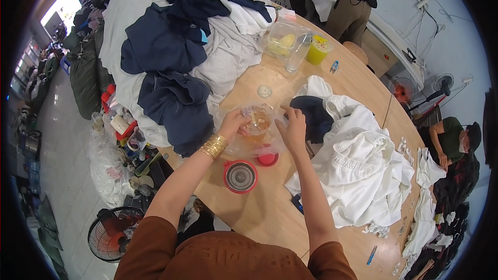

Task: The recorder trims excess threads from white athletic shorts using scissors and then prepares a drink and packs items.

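Clear cup with amber contents is wrapped in a thin plastic bag and flanked by the left hand and the right hand; clock directions are counted from this cup, with twelve toward the top. Beneath it, a pale wooden bench is spread. Toward ten o'clock the bench is covered by a tall heap of garments, in which navy, white and grey pieces are mixed. Toward four, a smaller heap of white garments is gathered, with a navy piece tucked at its upper-left edge. Toward eight, a black fan is seen beyond the bench. Between twelve and one, yellow pieces are held in a clear container; near it, toward one, a green drink is stood upright. Near seven, the mouth of an open, red-rimmed vessel is turned upward. The left grip is closed on the bag at the cup's nine-o'clock side; at three, the fingers of the right grip are held loosely apart, and whether the bag is touched cannot be told. Between five and six, a round red piece is laid beside the bag. Toward two, blue snips are placed.
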A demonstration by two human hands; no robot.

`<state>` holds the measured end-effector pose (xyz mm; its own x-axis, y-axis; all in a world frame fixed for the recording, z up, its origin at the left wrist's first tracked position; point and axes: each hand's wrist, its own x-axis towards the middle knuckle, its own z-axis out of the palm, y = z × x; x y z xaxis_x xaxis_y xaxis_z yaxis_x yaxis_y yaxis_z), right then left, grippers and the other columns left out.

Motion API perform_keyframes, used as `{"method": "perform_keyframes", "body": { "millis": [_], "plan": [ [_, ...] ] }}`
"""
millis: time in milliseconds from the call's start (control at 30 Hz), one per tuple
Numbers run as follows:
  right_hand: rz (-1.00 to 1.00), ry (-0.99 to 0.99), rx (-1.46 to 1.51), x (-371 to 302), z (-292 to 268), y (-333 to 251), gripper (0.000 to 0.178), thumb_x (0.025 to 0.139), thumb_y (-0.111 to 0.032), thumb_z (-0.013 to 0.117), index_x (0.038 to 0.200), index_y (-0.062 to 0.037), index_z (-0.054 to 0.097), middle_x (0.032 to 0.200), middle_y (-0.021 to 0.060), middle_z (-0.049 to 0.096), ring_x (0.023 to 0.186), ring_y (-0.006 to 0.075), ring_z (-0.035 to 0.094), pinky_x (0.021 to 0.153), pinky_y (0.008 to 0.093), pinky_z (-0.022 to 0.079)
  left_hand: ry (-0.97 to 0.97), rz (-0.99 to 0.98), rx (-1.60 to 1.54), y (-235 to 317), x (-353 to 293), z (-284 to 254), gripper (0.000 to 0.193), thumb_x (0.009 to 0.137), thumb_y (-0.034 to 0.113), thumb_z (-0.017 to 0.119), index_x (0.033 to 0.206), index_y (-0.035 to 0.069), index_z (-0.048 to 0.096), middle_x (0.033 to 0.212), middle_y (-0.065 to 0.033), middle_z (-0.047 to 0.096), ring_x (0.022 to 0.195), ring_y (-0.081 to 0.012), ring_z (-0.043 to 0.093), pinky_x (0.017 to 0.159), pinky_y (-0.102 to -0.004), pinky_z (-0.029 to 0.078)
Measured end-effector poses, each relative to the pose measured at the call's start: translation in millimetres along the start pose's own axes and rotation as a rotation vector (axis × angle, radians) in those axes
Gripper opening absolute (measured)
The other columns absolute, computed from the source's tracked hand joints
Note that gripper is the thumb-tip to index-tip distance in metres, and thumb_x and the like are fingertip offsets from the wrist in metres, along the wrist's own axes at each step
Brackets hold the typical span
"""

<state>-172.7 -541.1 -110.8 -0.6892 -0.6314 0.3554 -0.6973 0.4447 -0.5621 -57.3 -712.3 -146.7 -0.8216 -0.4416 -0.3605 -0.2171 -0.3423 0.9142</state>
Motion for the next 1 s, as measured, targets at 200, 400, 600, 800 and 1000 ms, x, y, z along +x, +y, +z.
{"method": "perform_keyframes", "body": {
  "millis": [200, 400, 600, 800, 1000],
  "plan": [
    [0.360, 0.417, 0.510, -39.3, 5.3, 39.1, 0.028, 0.075, -0.015, 0.065, 0.100, -0.0029, 0.058, 0.095, 0.0132, 0.057, 0.084, 0.0245, 0.056, 0.073, 0.0338, 0.045, 0.068, 0.033, -0.061, 21.2, -3.4, 1.1, 0.022, 0.084, 0.020, 0.060, 0.101, 0.007, 0.056, 0.086, -0.0052, 0.062, 0.053, -0.0125, 0.060, 0.046, -0.0209, 0.047],
    [0.071, 0.053, -0.086, -132.7, 62.3, 27.5, 0.073, 0.060, -0.022, 0.077, 0.121, -0.0038, 0.042, 0.111, 0.0188, 0.050, 0.097, 0.0327, 0.051, 0.083, 0.0408, 0.043, 0.083, 0.061, -0.112, 38.3, -1.7, -0.1, 0.022, 0.084, 0.018, 0.059, 0.103, 0.008, 0.056, 0.088, -0.0058, 0.063, 0.055, -0.0146, 0.062, 0.047, -0.0218, 0.048],
    [0.301, -0.020, 0.117, -124.2, 67.4, 14.8, 0.097, 0.055, -0.024, 0.080, 0.134, -0.0039, 0.027, 0.114, 0.0214, 0.048, 0.099, 0.0365, 0.049, 0.087, 0.0435, 0.040, 0.071, 0.039, -0.101, 34.1, 0.4, 7.7, 0.023, 0.084, 0.017, 0.059, 0.105, 0.007, 0.055, 0.088, -0.0065, 0.064, 0.055, -0.0162, 0.063, 0.048, -0.0222, 0.048],
    [0.225, -0.119, 0.132, -128.7, -1.5, -9.1, 0.101, 0.056, -0.022, 0.080, 0.137, -0.0030, 0.023, 0.107, 0.0197, 0.051, 0.095, 0.0357, 0.049, 0.084, 0.0419, 0.041, 0.135, 0.016, -0.073, 28.0, -6.4, -6.9, 0.022, 0.085, 0.017, 0.057, 0.104, 0.007, 0.055, 0.088, -0.0066, 0.063, 0.055, -0.0160, 0.063, 0.048, -0.0221, 0.048],
    [-0.140, 0.024, 0.246, -97.9, -35.9, -43.9, 0.096, 0.057, -0.021, 0.082, 0.134, -0.0060, 0.028, 0.120, 0.0209, 0.045, 0.105, 0.0360, 0.047, 0.087, 0.0423, 0.041, 0.116, 0.025, -0.080, 22.2, -4.2, -3.6, 0.022, 0.084, 0.019, 0.058, 0.103, 0.007, 0.055, 0.090, -0.0065, 0.063, 0.056, -0.0152, 0.062, 0.049, -0.0213, 0.048]
  ]
}}
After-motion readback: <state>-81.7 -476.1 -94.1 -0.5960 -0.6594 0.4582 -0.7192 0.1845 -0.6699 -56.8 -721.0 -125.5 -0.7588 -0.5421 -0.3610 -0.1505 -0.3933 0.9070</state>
